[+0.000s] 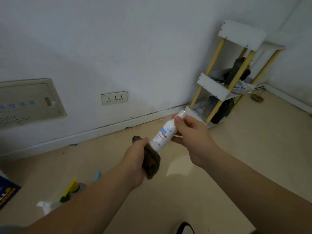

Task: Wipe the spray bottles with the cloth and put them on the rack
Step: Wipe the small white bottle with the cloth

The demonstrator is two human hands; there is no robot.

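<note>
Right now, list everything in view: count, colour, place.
plastic spray bottle with blue-red label: 1, white, held mid-air
crumpled cloth: 1, dark brown, at bottle's lower end
three-tier rack with poles: 1, white and yellow, corner
dark items: several, black, rack's middle and bottom tiers
floor trigger bottles: 2, yellow-green and white, lower left
wall socket: 1, cream, above skirting
wall panel: 1, beige, left wall
hands: 2, left hand grips cloth, right hand grips bottle

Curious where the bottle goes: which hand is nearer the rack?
Right. The right hand, holding the bottle, is just left of the rack base; the left hand, gripping the cloth, is farther left.
</note>
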